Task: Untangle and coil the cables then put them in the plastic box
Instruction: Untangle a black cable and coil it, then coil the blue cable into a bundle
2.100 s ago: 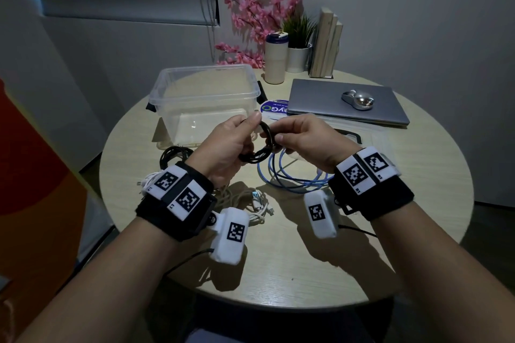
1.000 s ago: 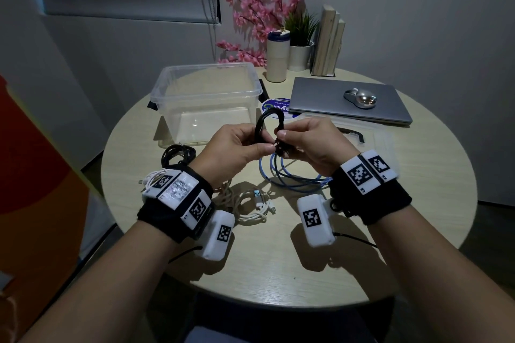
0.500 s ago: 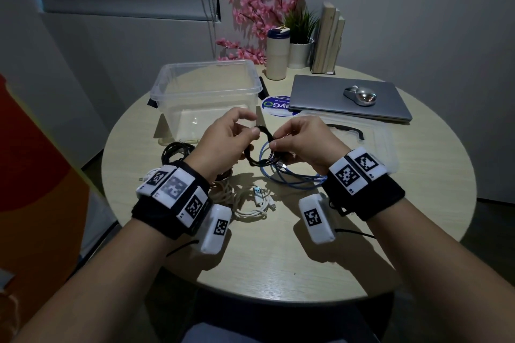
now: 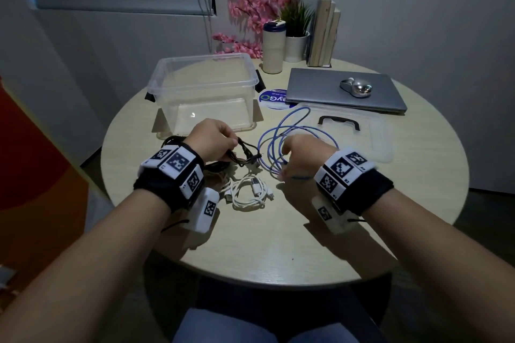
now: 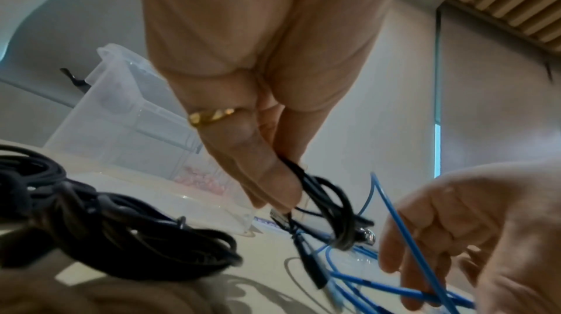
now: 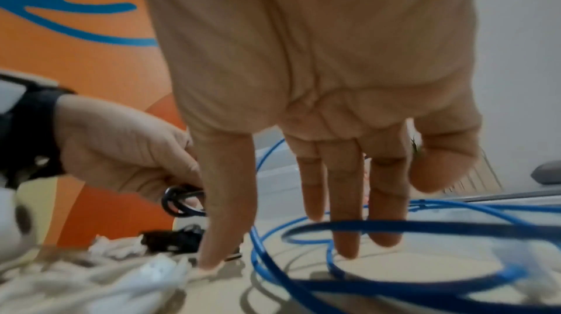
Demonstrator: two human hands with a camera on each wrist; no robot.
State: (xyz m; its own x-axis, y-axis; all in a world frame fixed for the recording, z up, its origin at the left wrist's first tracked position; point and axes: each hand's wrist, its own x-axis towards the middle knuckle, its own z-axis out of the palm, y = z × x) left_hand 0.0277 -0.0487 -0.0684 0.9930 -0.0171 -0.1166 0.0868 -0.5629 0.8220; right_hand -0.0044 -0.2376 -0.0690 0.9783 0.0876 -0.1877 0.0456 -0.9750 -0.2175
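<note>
My left hand [image 4: 213, 139] pinches a small coil of black cable [image 4: 243, 152] just above the table, in front of the clear plastic box [image 4: 206, 85]. In the left wrist view its fingers [image 5: 267, 175] close on the black cable [image 5: 331, 201]. My right hand [image 4: 299, 153] hangs over the loose blue cable [image 4: 292, 125], fingers straight and pointing down [image 6: 343, 199] among the blue loops [image 6: 394, 225]. A white cable [image 4: 248, 192] lies coiled between my wrists. A thicker black bundle [image 5: 121, 235] lies under my left wrist.
The box's clear lid [image 4: 373, 133] with a black handle lies flat to the right. Behind it lie a closed laptop [image 4: 328, 95] with a silver mouse [image 4: 356, 88] on it. A tumbler [image 4: 274, 47], a plant, pink flowers and books stand at the back edge.
Both hands held the black coil raised; now my right hand has let go and dropped to the blue cable, and my left hand has lowered with the black coil.
</note>
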